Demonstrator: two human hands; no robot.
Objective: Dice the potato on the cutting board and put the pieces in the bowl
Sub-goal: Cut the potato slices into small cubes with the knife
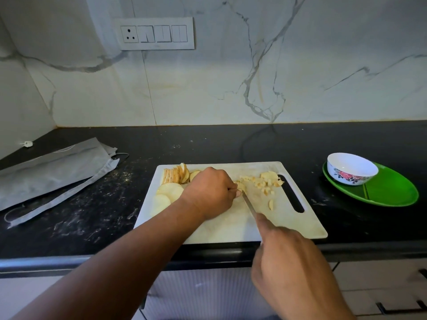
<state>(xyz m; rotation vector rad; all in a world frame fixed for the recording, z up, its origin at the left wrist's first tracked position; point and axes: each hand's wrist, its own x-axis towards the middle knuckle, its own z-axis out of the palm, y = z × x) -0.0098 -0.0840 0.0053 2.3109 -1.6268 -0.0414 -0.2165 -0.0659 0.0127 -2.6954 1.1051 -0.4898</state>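
A white cutting board lies at the counter's front edge. Potato slices are stacked at its far left, with round slices in front of them. Diced pieces are scattered at its far right. My left hand has curled fingers that hold a bit of potato down on the board. My right hand grips a knife, index finger along its spine; the blade meets the potato at my left fingertips. A white flowered bowl stands to the right, and looks empty.
The bowl sits on a green oval plate on the black counter. Grey cloth bags lie at the left. A marble wall with a switch panel rises behind. Drawers are below the counter edge.
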